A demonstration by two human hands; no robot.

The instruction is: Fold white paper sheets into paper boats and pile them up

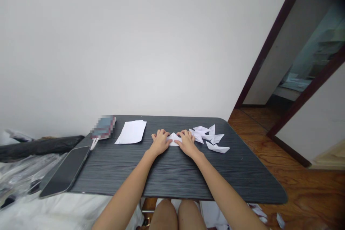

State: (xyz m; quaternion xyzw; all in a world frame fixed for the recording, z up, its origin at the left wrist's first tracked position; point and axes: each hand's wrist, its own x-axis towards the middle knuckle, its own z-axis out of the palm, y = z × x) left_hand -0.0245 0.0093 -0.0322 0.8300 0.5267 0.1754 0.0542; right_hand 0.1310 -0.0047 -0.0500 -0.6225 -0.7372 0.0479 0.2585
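Note:
A partly folded sheet of white paper [174, 138] lies on the dark table between my hands, with a pointed peak at its middle. My left hand [161, 141] grips its left end, thumb on the near side and fingers curled over the far side. On the opposite end my right hand [187, 143] does the same. Both hands cover much of the paper. Just right of my right hand sit several folded white paper boats [207, 134], and one boat [217, 148] lies apart, closer to me. A stack of white paper sheets [132, 132] rests left of my left hand.
The dark wood-grained table [107, 172] stands against a white wall [167, 43]. At its left edge are a dark tablet [67, 170] and a pixelated packet [104, 127] with a white strap. Paper scraps [258, 212] lie on the wooden floor at right.

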